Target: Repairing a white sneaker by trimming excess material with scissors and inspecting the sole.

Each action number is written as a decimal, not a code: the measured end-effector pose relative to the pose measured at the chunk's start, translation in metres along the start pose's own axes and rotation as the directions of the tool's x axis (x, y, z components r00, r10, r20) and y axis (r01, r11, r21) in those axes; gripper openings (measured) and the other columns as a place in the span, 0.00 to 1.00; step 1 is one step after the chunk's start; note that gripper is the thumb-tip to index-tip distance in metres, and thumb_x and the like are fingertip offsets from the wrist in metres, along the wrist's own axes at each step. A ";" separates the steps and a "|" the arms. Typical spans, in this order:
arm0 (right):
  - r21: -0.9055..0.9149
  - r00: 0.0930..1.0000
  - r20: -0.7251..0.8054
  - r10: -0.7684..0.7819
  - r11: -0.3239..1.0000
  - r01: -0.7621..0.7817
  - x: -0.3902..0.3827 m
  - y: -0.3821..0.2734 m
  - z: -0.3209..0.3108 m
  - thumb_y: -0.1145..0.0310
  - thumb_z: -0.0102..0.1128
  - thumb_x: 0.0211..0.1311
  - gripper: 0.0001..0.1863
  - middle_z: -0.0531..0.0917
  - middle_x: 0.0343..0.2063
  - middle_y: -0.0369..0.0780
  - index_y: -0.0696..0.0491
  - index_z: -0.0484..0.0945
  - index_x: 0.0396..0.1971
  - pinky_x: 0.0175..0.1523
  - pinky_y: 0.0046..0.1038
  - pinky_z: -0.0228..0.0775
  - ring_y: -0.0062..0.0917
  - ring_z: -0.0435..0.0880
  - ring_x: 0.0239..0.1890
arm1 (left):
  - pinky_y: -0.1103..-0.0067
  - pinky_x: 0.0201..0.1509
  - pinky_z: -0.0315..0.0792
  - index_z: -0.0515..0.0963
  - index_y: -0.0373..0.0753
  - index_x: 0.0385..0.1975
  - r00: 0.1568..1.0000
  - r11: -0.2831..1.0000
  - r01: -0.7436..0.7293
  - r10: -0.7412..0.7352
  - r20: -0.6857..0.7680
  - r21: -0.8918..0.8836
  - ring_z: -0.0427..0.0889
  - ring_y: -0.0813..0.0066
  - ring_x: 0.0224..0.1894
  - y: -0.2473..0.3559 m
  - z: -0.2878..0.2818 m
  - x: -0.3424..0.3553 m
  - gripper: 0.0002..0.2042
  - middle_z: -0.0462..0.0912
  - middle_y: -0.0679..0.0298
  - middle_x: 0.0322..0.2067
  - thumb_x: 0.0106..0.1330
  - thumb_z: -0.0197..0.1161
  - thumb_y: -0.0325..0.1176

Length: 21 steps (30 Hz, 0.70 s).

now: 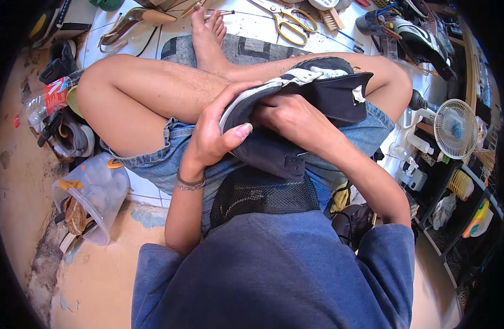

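black-and-white shoe piece (302, 77) noted toward one o'clock, over denim shorts (367, 137). left hand (212, 129) grips its nine o'clock edge; right hand (287, 117) is inside, grasp indeterminable. judged mid-work: black flap (339, 97) gapes open; interior progress unseen.

Attire comprised a dark blue shirt (263, 274) with short, plain sleeves (389, 255) and faded blue denim shorts (145, 159) with visible seams. The left wrist (192, 169) bore a thin dark band and a patterned bracelet (190, 187); the visible foot (206, 41) was bare.
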State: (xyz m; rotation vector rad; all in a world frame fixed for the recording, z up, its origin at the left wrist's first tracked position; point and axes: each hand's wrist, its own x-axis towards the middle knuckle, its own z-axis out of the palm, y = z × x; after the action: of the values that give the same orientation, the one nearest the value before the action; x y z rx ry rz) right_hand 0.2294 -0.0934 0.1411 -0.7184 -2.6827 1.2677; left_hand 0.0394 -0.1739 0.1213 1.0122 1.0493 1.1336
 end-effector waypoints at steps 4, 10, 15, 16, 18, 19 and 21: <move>0.036 1.000 0.005 -0.004 0.999 0.004 0.006 0.002 -0.004 0.73 0.60 0.57 0.06 0.83 0.34 0.48 0.59 0.79 0.34 0.44 0.41 0.77 0.45 0.84 0.39 | 0.73 0.65 0.66 0.71 0.27 0.59 1.000 1.000 0.003 -0.003 -0.009 0.011 0.76 0.66 0.58 0.003 -0.002 0.001 0.36 0.78 0.52 0.53 0.54 0.59 0.49; 0.041 0.991 -0.055 0.119 0.992 -0.117 -0.001 -0.001 -0.027 0.74 0.61 0.62 0.07 0.85 0.33 0.48 0.58 0.81 0.38 0.46 0.39 0.76 0.44 0.84 0.41 | 0.73 0.65 0.66 0.71 0.27 0.59 1.000 1.000 0.015 -0.015 0.002 -0.006 0.76 0.66 0.58 0.005 -0.004 0.002 0.34 0.78 0.52 0.54 0.56 0.57 0.48; 0.050 0.974 -0.032 0.226 0.973 -0.224 -0.003 -0.008 -0.040 0.76 0.60 0.61 0.08 0.86 0.32 0.50 0.60 0.83 0.38 0.45 0.38 0.77 0.44 0.86 0.38 | 0.73 0.65 0.67 0.71 0.27 0.58 1.000 0.999 -0.001 0.001 0.023 -0.032 0.77 0.67 0.57 0.003 -0.002 0.004 0.33 0.79 0.52 0.53 0.55 0.55 0.46; 0.076 0.964 0.005 0.264 0.962 -0.264 -0.002 -0.008 -0.043 0.76 0.59 0.62 0.10 0.87 0.33 0.49 0.60 0.84 0.41 0.46 0.36 0.78 0.43 0.87 0.39 | 0.73 0.65 0.67 0.71 0.26 0.58 1.000 0.998 0.013 -0.012 0.020 -0.057 0.77 0.67 0.57 0.003 -0.002 0.005 0.33 0.79 0.52 0.53 0.56 0.55 0.46; 0.121 0.948 0.024 0.318 0.940 -0.318 0.001 -0.010 -0.048 0.76 0.59 0.62 0.10 0.87 0.33 0.49 0.60 0.84 0.41 0.46 0.35 0.78 0.42 0.87 0.39 | 0.74 0.65 0.67 0.71 0.26 0.58 0.999 0.996 0.031 -0.030 0.016 -0.086 0.77 0.67 0.57 0.002 -0.002 0.005 0.33 0.79 0.51 0.52 0.56 0.55 0.46; 0.164 0.936 0.026 0.352 0.922 -0.351 0.002 -0.010 -0.050 0.76 0.59 0.63 0.10 0.87 0.32 0.49 0.60 0.85 0.42 0.45 0.34 0.78 0.41 0.88 0.38 | 0.74 0.65 0.67 0.71 0.26 0.58 0.999 0.997 0.034 -0.033 0.012 -0.076 0.77 0.68 0.57 0.002 -0.002 0.005 0.33 0.79 0.52 0.52 0.56 0.55 0.46; 0.139 0.953 -0.017 0.302 0.945 -0.297 0.006 -0.012 -0.051 0.75 0.60 0.62 0.10 0.86 0.30 0.50 0.61 0.84 0.41 0.44 0.36 0.78 0.43 0.87 0.36 | 0.74 0.65 0.67 0.71 0.26 0.58 0.999 0.997 0.041 -0.041 0.005 -0.068 0.76 0.68 0.57 0.002 -0.003 0.005 0.33 0.79 0.52 0.52 0.56 0.54 0.46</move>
State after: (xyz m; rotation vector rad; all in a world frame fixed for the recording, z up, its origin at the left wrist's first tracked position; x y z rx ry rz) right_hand 0.2335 -0.0608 0.1824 -1.1521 -2.4953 1.4664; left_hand 0.0370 -0.1686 0.1224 0.9345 1.0175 1.1270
